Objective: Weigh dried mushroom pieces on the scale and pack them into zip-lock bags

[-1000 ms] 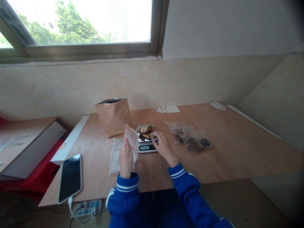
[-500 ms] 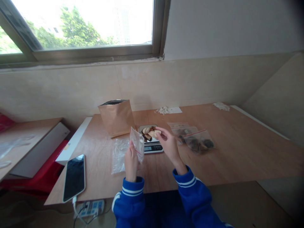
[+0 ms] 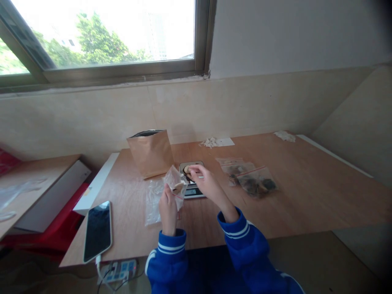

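Observation:
My left hand (image 3: 168,207) is closed on a small clear zip bag (image 3: 173,176) with a red strip, held upright. Inside its upper part shows a pale dried slice (image 3: 178,188). Over the kitchen scale (image 3: 190,192), my right hand (image 3: 207,183) is closed, fingertips pinching at a pale dried piece (image 3: 187,169) on the plate. Darker dried pieces lie beside it, partly covered by my fingers. The scale's display is lit, but its digits are too small to read.
Behind my left hand stands an open brown kraft pouch (image 3: 151,155), with clear plastic bags (image 3: 154,204) lying before it. Filled zip bags (image 3: 257,183) sit to the right. White string (image 3: 210,142) and a paper lie near the wall. A plugged-in tablet (image 3: 98,230) rests at the left edge.
The pale slice my right hand held has gone into the zip bag. My right hand has moved left, down to the pieces on the scale.

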{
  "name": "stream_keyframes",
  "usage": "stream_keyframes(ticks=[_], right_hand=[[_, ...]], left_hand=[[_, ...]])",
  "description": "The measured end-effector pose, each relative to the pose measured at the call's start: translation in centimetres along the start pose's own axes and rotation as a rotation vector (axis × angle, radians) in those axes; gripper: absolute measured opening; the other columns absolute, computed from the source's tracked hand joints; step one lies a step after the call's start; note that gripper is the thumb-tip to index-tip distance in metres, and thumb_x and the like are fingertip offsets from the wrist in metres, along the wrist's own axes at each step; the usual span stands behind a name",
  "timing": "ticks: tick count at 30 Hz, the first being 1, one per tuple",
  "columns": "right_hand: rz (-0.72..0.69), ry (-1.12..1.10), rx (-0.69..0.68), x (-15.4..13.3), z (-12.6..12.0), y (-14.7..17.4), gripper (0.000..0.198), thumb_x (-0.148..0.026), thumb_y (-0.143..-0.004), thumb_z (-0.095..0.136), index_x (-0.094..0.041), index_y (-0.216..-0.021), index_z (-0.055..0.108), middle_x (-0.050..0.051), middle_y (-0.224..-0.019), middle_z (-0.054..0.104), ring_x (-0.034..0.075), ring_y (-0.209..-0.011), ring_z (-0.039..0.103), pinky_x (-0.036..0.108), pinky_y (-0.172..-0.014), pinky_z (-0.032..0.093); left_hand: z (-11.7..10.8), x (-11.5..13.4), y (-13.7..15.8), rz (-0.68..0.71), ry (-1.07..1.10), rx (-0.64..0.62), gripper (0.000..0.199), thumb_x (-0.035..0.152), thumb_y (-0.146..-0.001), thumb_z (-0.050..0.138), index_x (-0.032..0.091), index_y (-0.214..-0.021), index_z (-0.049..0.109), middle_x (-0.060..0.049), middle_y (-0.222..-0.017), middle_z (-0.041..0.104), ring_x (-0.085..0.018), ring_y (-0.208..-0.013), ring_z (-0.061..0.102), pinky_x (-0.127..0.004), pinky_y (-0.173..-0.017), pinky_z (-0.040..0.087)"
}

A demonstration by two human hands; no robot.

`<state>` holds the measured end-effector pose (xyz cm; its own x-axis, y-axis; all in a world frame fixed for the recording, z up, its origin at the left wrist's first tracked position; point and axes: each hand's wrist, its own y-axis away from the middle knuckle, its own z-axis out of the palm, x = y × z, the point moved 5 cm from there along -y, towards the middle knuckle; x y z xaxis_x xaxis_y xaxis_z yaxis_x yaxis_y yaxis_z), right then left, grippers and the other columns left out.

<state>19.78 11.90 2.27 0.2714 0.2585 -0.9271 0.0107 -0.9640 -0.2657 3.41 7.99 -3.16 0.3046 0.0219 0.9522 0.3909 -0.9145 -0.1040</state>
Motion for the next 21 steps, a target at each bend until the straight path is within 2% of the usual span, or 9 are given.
stream_keyframes(ticks=[2, 4, 7, 8, 10, 13, 15, 19, 21], right_hand=[[-0.025, 0.033, -0.038, 0.8, 0.3, 0.3, 0.021, -0.026, -0.091, 0.050, -0.019, -0.102, 0.066, 0.008, -0.105, 0.072, 0.017, -0.093, 0.069, 0.030, -0.079, 0.056], [-0.071, 0.068, -0.002, 1.3, 0.0, 0.2, 0.024, -0.023, -0.093, 0.045, -0.018, -0.103, 0.066, 0.009, -0.108, 0.070, 0.017, -0.097, 0.067, 0.031, -0.082, 0.055], [-0.180, 0.251, 0.073, 2.1, -0.3, -1.4, 0.029, -0.014, -0.091, 0.041, -0.016, -0.105, 0.066, 0.011, -0.109, 0.067, 0.020, -0.104, 0.062, 0.036, -0.092, 0.050], [-0.212, 0.339, 0.059, 2.5, -0.1, -2.3, 0.030, -0.010, -0.089, 0.041, -0.015, -0.105, 0.066, 0.012, -0.110, 0.067, 0.021, -0.107, 0.060, 0.037, -0.096, 0.047], [-0.253, 0.505, -0.053, 3.5, 0.9, -4.1, 0.032, -0.005, -0.085, 0.045, -0.013, -0.106, 0.067, 0.013, -0.115, 0.066, 0.022, -0.114, 0.056, 0.038, -0.103, 0.041], [-0.260, 0.689, -0.259, 5.2, 2.5, -6.1, 0.028, -0.007, -0.086, 0.050, -0.014, -0.104, 0.070, 0.011, -0.116, 0.068, 0.024, -0.119, 0.052, 0.039, -0.106, 0.036], [-0.258, 0.768, -0.328, 5.9, 3.0, -6.9, 0.023, -0.013, -0.088, 0.055, -0.017, -0.104, 0.070, 0.010, -0.113, 0.069, 0.026, -0.120, 0.051, 0.042, -0.106, 0.034], [-0.266, 0.806, -0.370, 6.0, 3.1, -7.7, 0.023, -0.019, -0.085, 0.064, -0.020, -0.108, 0.070, 0.010, -0.109, 0.070, 0.025, -0.112, 0.056, 0.041, -0.103, 0.034], [-0.244, 0.746, -0.297, 4.8, 2.4, -7.6, 0.023, -0.019, -0.085, 0.064, -0.019, -0.107, 0.069, 0.011, -0.107, 0.069, 0.024, -0.106, 0.059, 0.039, -0.099, 0.037]], left_hand=[[-0.1, -0.4, -0.1, -0.055, 0.111, 0.032, 0.057, 0.069, -0.089, 0.028, 0.023, -0.059, 0.045, 0.001, -0.045, 0.043, -0.017, -0.045, 0.047, -0.028, -0.045, 0.033], [-0.2, -0.6, 0.0, -0.111, 0.202, 0.051, 0.058, 0.070, -0.089, 0.029, 0.023, -0.056, 0.037, 0.004, -0.043, 0.036, -0.013, -0.040, 0.038, -0.027, -0.043, 0.030], [-0.8, 0.3, 0.4, -0.025, 0.216, 0.094, 0.058, 0.072, -0.087, 0.033, 0.022, -0.057, 0.037, 0.005, -0.047, 0.037, -0.011, -0.044, 0.037, -0.025, -0.046, 0.031], [-1.0, 0.7, 0.6, 0.026, 0.204, 0.114, 0.058, 0.072, -0.086, 0.036, 0.021, -0.057, 0.039, 0.004, -0.049, 0.039, -0.011, -0.047, 0.039, -0.025, -0.048, 0.032], [-1.4, 1.2, 1.0, 0.085, 0.210, 0.153, 0.059, 0.072, -0.086, 0.037, 0.021, -0.057, 0.041, 0.004, -0.051, 0.040, -0.012, -0.050, 0.039, -0.025, -0.050, 0.032], [-1.6, 1.1, 1.3, 0.062, 0.275, 0.166, 0.059, 0.071, -0.087, 0.034, 0.021, -0.056, 0.038, 0.004, -0.050, 0.037, -0.011, -0.048, 0.037, -0.025, -0.049, 0.031], [-1.5, 1.0, 1.3, 0.041, 0.296, 0.129, 0.058, 0.071, -0.087, 0.035, 0.021, -0.056, 0.038, 0.004, -0.050, 0.036, -0.011, -0.047, 0.036, -0.025, -0.048, 0.031], [-1.6, 0.6, 1.1, 0.012, 0.295, 0.118, 0.056, 0.069, -0.087, 0.039, 0.022, -0.057, 0.036, 0.005, -0.049, 0.035, -0.010, -0.046, 0.035, -0.024, -0.047, 0.030], [-1.7, 0.6, 1.0, 0.004, 0.267, 0.121, 0.057, 0.070, -0.086, 0.041, 0.022, -0.056, 0.035, 0.005, -0.048, 0.034, -0.010, -0.046, 0.035, -0.024, -0.047, 0.030]])
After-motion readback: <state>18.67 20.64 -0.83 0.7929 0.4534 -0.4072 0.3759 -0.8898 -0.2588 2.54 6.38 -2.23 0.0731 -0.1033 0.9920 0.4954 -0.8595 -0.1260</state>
